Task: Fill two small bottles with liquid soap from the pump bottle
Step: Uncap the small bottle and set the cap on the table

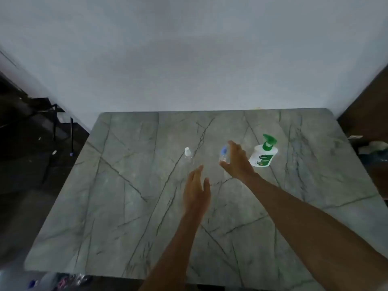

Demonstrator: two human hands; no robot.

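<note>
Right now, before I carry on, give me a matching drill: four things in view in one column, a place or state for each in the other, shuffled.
1 pump bottle
2 blue-capped bottle
3 white-capped bottle
4 left hand

A farthest left, standing alone
B open, holding nothing
C farthest right, green pump
D close by the right hand

Pairs: 1-C, 2-D, 3-A, 4-B

A grey-green veined bench (126, 206) stands against a pale wall (189, 59). Left of it stands a dark frame (55, 114) on a dark floor (25, 206); at right, brown panelling (369, 106). Blurred small items (63, 282) lie by the bench's near left corner.
</note>
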